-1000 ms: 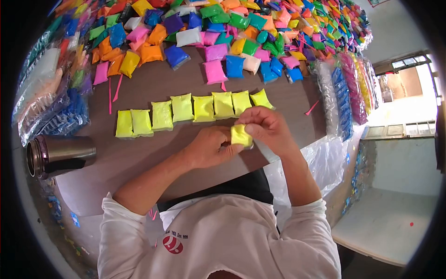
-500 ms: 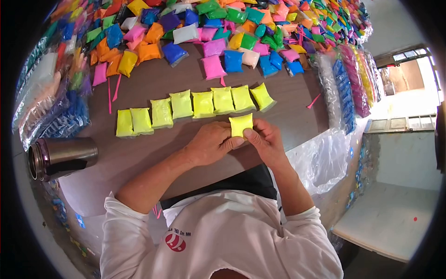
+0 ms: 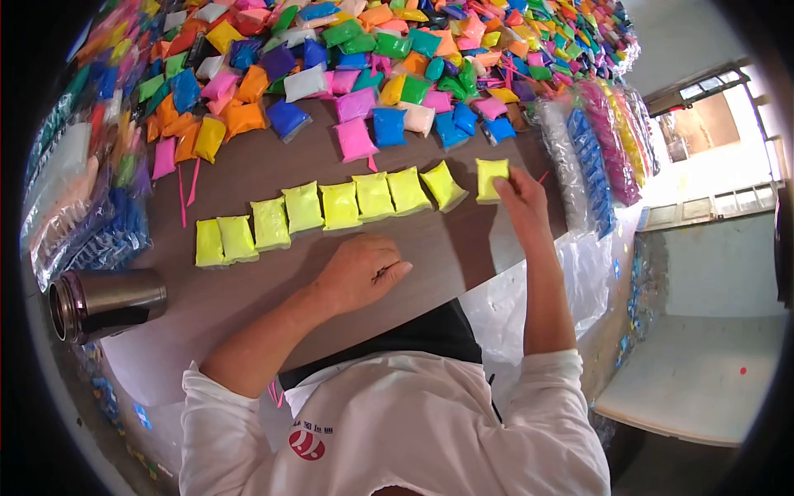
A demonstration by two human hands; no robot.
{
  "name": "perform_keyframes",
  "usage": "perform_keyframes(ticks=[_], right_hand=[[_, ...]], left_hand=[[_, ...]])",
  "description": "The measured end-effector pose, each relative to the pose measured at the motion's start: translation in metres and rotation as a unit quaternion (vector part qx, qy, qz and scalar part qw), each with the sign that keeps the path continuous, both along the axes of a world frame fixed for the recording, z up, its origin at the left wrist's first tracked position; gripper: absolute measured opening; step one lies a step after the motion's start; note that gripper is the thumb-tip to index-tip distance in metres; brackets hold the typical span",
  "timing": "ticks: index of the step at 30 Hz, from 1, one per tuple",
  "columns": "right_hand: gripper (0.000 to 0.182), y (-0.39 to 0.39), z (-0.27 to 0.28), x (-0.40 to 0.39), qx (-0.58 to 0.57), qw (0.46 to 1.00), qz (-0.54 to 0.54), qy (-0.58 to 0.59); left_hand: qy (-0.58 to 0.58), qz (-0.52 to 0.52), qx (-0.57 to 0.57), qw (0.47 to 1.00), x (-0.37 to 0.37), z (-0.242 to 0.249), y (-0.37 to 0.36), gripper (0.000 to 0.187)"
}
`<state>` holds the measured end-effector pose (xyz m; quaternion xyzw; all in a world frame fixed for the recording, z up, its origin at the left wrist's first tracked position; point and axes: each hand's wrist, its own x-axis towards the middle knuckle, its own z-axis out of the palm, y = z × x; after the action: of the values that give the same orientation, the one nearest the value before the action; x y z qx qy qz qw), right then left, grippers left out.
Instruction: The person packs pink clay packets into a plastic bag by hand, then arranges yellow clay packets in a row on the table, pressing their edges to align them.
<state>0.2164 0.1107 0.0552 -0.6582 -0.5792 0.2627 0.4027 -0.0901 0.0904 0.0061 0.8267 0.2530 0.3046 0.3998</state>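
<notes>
A small yellow packet (image 3: 491, 180) is pinched between the thumb and fingers of my right hand (image 3: 523, 201), off the right end of a row of yellow packets. That row (image 3: 339, 206) runs across the brown table, several packets side by side; its rightmost packet (image 3: 443, 186) lies tilted. My left hand (image 3: 362, 271) is closed in a loose curl near the table's front edge, below the row, and nothing shows in it.
A large heap of coloured packets (image 3: 364, 41) covers the far side of the table (image 3: 248, 306). Bagged packets stand at the left (image 3: 66, 190) and right (image 3: 608, 149). A metal flask (image 3: 112, 304) lies at the left edge.
My right hand has moved right and away from me with the yellow packet. My left hand has let go of that packet and sits slightly lower. The whole view has shifted a little.
</notes>
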Motion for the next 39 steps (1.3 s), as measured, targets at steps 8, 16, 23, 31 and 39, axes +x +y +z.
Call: perform_keyframes(ticks=[8,16,23,31,39], right_hand=[[0.032,0.019,-0.053,0.016,-0.051,0.997,0.057,-0.002],[0.037,0.008,-0.031,-0.010,0.072,0.981,-0.023,-0.178],[0.037,0.009,-0.024,-0.059,0.103,0.956,0.012,-0.276],[0.029,0.020,-0.040,-0.048,0.157,0.951,0.061,-0.258],[0.024,0.138,-0.008,-0.036,0.164,0.971,0.005,-0.172]], left_hand=[[0.001,0.011,0.029,1.000,-0.001,0.000,0.000,0.024],[0.010,0.010,0.036,0.999,-0.003,-0.001,0.000,0.024],[0.009,0.004,0.020,1.000,-0.001,0.001,0.000,0.029],[0.018,0.005,0.034,0.999,-0.002,0.000,0.001,0.023],[0.005,0.013,0.037,0.999,-0.003,-0.001,-0.001,0.021]])
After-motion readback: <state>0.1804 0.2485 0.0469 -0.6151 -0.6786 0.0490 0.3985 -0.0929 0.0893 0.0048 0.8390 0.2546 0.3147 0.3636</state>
